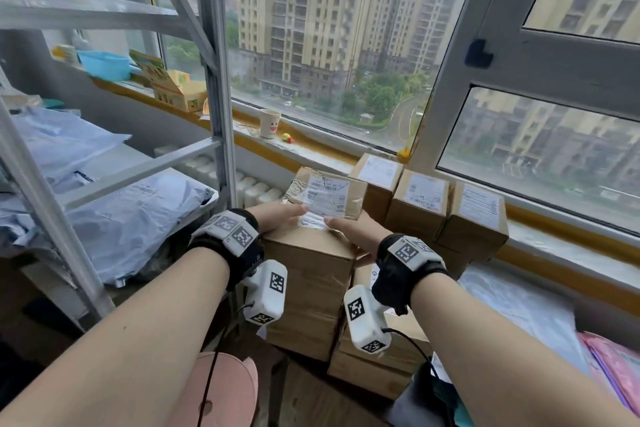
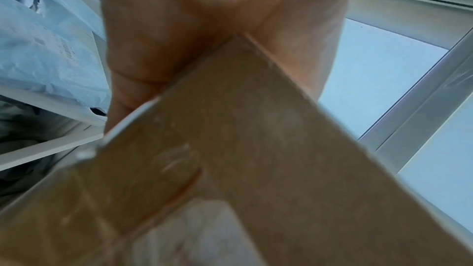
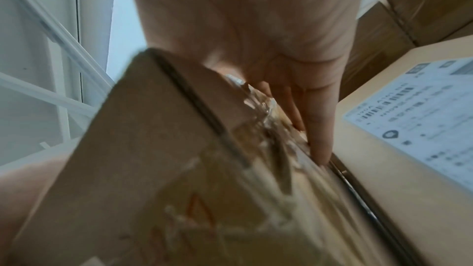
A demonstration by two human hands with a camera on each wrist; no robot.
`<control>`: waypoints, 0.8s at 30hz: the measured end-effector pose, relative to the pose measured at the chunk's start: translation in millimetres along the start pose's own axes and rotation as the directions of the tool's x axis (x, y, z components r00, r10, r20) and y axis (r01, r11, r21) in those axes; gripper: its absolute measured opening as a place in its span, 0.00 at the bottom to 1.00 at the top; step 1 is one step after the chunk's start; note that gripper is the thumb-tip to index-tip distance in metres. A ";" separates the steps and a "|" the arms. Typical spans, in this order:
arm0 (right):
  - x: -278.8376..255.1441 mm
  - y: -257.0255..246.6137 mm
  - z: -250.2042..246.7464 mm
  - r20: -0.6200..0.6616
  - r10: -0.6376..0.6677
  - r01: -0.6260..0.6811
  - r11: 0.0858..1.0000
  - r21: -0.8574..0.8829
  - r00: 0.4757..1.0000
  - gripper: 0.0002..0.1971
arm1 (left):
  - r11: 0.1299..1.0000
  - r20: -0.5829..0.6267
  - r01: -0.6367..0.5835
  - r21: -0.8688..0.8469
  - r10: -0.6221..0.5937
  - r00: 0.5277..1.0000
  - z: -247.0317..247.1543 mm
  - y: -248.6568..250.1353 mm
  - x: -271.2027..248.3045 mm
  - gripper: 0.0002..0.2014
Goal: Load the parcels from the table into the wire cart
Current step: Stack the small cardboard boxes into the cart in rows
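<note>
Holding now: the left hand (image 1: 277, 217) and right hand (image 1: 353, 230) press in on opposite sides of one tall brown parcel (image 1: 311, 274), thumbs lying over its top edge.
Grip, left: palm flat on the parcel's left face; the fingers are out of sight past it, so how far they curl I cannot tell.
Grip, right: straight fingers (image 3: 320, 128) wedged into the narrow gap between the held parcel and the labelled box (image 3: 409, 128) just beside it.
Parcel's place: at the front of a stack of cartons, a taped parcel (image 1: 325, 192) right behind it, a row of boxes (image 1: 446, 208) under the window.
Slip risk: the hold looks like squeeze alone, with nothing seen under the base; glossy tape on the right face could let it slide down.
Snag risk: a lift through so tight a gap may drag the neighbouring box along or tip the taped one.
Cart: no wire cart is in view, so the carry means turning blind past the shelf post (image 1: 218, 80).
</note>
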State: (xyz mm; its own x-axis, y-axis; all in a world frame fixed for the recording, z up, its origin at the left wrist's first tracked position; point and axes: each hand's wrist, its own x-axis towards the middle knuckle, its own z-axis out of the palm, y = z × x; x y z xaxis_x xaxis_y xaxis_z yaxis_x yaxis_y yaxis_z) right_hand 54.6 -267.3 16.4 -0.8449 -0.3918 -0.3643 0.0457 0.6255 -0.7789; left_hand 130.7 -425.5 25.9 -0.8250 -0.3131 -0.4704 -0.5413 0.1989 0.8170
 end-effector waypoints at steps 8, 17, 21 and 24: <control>-22.8 -17.8 -0.9 -0.045 -0.078 0.080 0.996 0.036 0.996 0.49 | 0.993 -0.123 -0.088 0.079 0.097 0.988 -13.4 5.5 -23.3 0.46; -58.2 -23.0 -9.3 -0.120 -0.214 0.225 0.971 0.084 0.969 0.46 | 0.946 -0.178 -0.267 0.183 0.299 0.937 -9.0 2.1 -51.6 0.53; -80.6 -14.3 -17.4 -0.168 -0.231 0.252 0.961 0.116 0.958 0.39 | 0.933 -0.166 -0.309 0.186 0.340 0.926 5.6 6.2 -74.7 0.38; -100.3 -6.3 -26.1 -0.195 -0.215 0.244 0.960 0.140 0.957 0.31 | 0.921 -0.147 -0.358 0.152 0.380 0.913 22.2 8.8 -88.8 0.25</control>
State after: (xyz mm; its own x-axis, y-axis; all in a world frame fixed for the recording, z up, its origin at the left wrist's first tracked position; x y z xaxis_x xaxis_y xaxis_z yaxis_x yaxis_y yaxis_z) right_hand 125.1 -214.4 71.2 -0.9223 -0.3778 -0.0815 -0.0878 0.4103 -0.9077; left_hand 195.7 -375.4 67.5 -0.9352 -0.3470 -0.0704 -0.2276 0.4367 0.8703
